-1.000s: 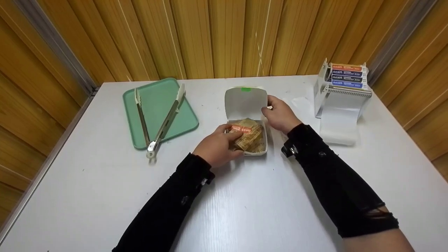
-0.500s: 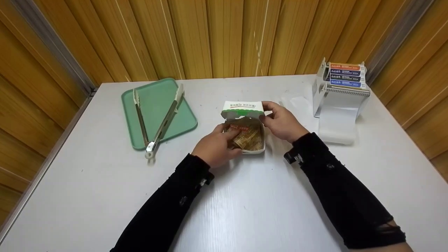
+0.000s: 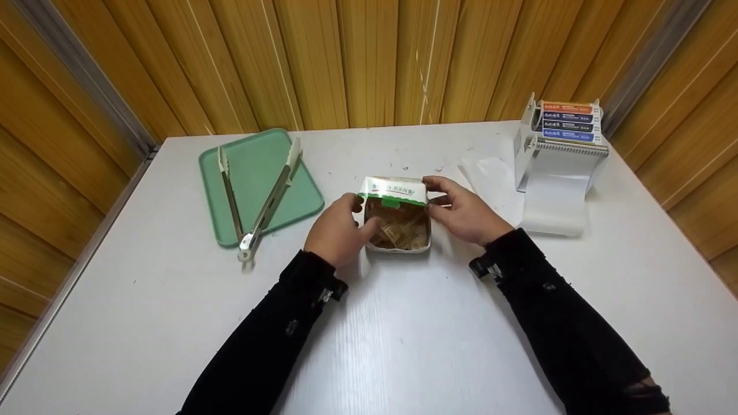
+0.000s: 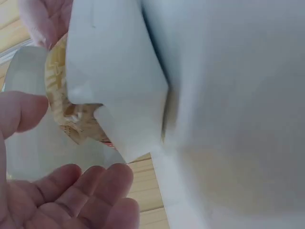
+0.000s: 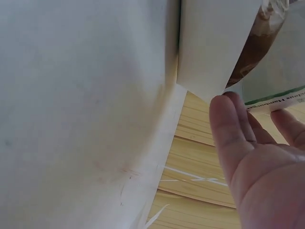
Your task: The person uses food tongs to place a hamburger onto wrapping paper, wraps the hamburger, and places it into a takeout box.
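Note:
A white paper burger box [image 3: 396,246] stands on the table, its lid [image 3: 395,189] tilted partly down over a burger wrapped in brown printed paper [image 3: 398,230]. A green band and tab run along the lid's front edge. My right hand [image 3: 464,213] holds the lid's right side between thumb and fingers; the right wrist view shows its fingertips [image 5: 221,107] at the lid's edge. My left hand [image 3: 337,230] is at the box's left side with fingers spread and thumb near the wrapped burger. In the left wrist view, the left fingers [image 4: 102,193] curve loosely with nothing gripped.
To the left, a green tray [image 3: 259,184] bears long tongs [image 3: 268,202], spread apart, their hinge end past the tray's edge. At the right stands a dispenser [image 3: 565,129] with colored label rolls and a hanging white sheet. Loose white paper [image 3: 493,178] lies beside it.
The lid has come down from upright to partly over the burger, moved by the right hand. The left hand has shifted from the wrapped burger to the box's left side.

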{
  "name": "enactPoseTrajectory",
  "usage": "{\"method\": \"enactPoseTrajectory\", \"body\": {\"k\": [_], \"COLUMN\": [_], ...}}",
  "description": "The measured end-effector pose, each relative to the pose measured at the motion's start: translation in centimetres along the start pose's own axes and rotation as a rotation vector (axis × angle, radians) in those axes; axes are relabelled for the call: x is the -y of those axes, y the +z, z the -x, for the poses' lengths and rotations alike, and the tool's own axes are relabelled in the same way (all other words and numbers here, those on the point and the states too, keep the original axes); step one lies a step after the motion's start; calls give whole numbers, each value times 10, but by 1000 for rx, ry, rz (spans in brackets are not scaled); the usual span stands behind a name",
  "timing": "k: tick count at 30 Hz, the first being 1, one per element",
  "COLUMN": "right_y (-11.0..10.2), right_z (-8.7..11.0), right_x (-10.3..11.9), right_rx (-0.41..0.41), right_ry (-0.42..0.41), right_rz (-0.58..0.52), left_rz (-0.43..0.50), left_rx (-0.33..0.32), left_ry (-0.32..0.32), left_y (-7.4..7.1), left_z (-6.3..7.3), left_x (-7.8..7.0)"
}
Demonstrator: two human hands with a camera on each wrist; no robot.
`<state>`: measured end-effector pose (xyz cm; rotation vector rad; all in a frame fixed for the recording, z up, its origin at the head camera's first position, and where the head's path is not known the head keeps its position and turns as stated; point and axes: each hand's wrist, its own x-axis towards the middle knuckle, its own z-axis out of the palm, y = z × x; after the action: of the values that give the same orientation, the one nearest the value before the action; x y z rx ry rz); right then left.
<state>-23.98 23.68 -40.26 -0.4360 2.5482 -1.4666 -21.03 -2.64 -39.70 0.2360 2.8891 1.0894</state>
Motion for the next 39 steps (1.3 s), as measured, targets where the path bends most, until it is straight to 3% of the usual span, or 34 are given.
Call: {"method": "enactPoseTrajectory", "body": {"k": [5,12,17,29,39], "right_y": [2,-1,-3,2,8], "right_z": [2,6,11,19,27], "right_x": [-1,-3,-1,7,12], "right_rx": [13,93,153,158,165], "right_ry": [-13,-20,1,77,75], "right_rz": [17,-31,3,71,229], "left_rz": [124,167,156,121,31], "left_rx": [-4,107,173,245,228], "left_ry": [3,92,103,91,109], "left_y": [-5,-12,-17,-12,-1], "left_z": [0,0,0,0,-1], "left_x": [3,8,12,13,12]}}
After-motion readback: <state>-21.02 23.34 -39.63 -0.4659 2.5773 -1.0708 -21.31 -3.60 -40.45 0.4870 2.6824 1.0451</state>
